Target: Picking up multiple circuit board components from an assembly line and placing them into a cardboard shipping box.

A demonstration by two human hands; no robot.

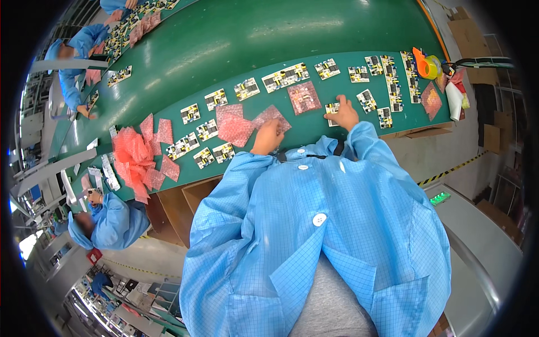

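My left hand (268, 137) has its fingers closed at the lower edge of a pink bubble-wrap bag (271, 117). My right hand (345, 115) grips a small circuit board (332, 108) between thumb and fingers, low over the green table. Between and beyond my hands lies another pink bubble-wrap bag (304, 98) with a board showing through it. More pink bags (234, 126) are stacked left of my left hand. Small populated boards, such as one board (366, 101) right of my right hand, lie spread around.
Joined boards (286, 77) lie farther back on the green table (337, 33). A yellow-orange tape dispenser (428, 65) stands at the right end. A heap of pink bubble wrap (132, 157) lies left. Co-workers in blue, one person (120, 220) near and others farther, occupy the left side.
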